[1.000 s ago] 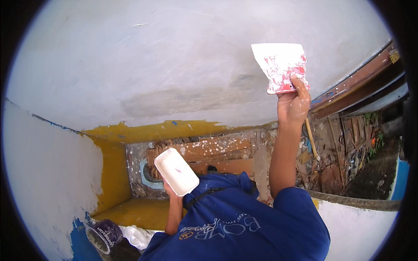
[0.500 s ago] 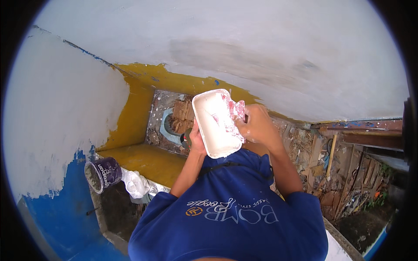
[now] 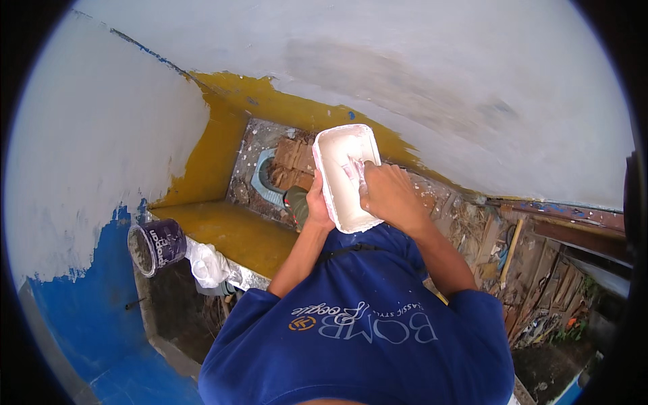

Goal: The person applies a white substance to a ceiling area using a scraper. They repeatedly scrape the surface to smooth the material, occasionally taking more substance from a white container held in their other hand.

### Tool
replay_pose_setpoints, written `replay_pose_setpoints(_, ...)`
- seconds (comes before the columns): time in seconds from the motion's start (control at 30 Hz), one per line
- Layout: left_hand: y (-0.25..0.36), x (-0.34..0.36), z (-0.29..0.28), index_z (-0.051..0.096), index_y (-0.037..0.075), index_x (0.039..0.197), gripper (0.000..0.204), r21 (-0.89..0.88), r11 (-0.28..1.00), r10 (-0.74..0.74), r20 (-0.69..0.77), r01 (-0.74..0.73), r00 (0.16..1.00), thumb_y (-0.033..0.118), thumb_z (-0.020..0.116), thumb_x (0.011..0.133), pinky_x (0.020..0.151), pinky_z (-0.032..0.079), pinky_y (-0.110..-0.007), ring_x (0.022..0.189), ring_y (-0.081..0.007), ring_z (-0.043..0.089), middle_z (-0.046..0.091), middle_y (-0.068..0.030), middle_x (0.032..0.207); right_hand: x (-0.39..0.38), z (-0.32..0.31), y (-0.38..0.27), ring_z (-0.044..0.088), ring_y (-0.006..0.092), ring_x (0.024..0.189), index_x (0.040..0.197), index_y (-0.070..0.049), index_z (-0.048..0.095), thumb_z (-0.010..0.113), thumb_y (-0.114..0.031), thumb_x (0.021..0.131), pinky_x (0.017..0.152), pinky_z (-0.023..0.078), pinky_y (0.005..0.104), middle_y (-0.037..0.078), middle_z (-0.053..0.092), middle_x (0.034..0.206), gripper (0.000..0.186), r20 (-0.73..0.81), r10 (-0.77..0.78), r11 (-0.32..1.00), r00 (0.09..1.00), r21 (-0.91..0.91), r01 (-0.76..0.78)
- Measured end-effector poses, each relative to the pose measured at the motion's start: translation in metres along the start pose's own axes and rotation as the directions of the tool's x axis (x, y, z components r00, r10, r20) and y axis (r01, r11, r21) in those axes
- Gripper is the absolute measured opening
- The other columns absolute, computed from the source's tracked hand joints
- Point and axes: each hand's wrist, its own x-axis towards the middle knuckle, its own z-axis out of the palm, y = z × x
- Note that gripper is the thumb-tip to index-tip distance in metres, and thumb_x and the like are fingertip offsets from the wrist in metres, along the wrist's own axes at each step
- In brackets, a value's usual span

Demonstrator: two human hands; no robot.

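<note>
A white rectangular tray (image 3: 337,142) of pale, creamy material is in my left hand (image 3: 317,199), whose fingers wrap its left side in front of my blue shirt. My right hand (image 3: 391,196) is closed on the putty knife (image 3: 354,172), which is down inside the tray; its blade is smeared white and pink and partly hidden by the tray and fingers.
A grey-coated wall (image 3: 445,81) rises over yellow and blue paint. Below are a pale-blue squat toilet (image 3: 260,179) among boards and debris, a dark purple bucket (image 3: 155,246) and white plastic bag (image 3: 206,266) on a ledge, and a long wooden stick (image 3: 511,250) at right.
My right hand has come down from the upper wall with the putty knife into the tray. My left hand and tray have risen toward the middle; the view has turned.
</note>
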Motion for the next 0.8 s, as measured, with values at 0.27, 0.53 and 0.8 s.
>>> replay_pose_setpoints(0.27,0.000,-0.007,0.005,0.033,0.004,0.135,0.062,0.004,0.999,0.054,-0.071,-0.054,0.996,0.049,0.034,0.092,0.100,0.037,-0.040,0.117,-0.0271,0.046,0.045,-0.0138,0.131,0.009,0.001,0.003,0.056,0.0459,0.070,0.074,0.010,0.056,0.054,-0.010,0.066,0.066,0.043,0.0499,0.031,0.055,0.070,0.021,-0.017,-0.011,0.972,1.000,0.233,0.014)
replay_pose_setpoints(0.53,-0.013,-0.003,0.002,0.032,0.004,0.135,0.062,0.008,1.000,0.014,-0.068,-0.013,0.998,0.049,0.033,0.092,0.100,0.036,-0.042,0.118,-0.0283,0.046,0.044,-0.0146,0.132,0.016,0.011,0.013,0.059,0.0426,0.066,0.074,0.012,0.058,0.056,-0.013,0.066,0.064,0.047,0.0471,0.029,0.057,0.068,0.027,0.055,-0.005,0.980,0.998,0.200,-0.006)
replay_pose_setpoints(0.8,-0.015,0.009,0.000,0.029,0.004,0.136,0.063,-0.031,0.997,-0.063,0.018,0.064,0.998,0.049,0.031,0.093,0.098,0.039,-0.044,0.118,-0.0307,0.046,0.042,-0.0160,0.132,0.030,0.010,0.066,0.062,0.0199,0.073,0.084,0.008,0.061,0.058,-0.010,0.073,0.063,0.047,0.0314,0.017,0.065,0.082,0.021,0.313,0.028,0.759,0.949,0.611,-0.224)
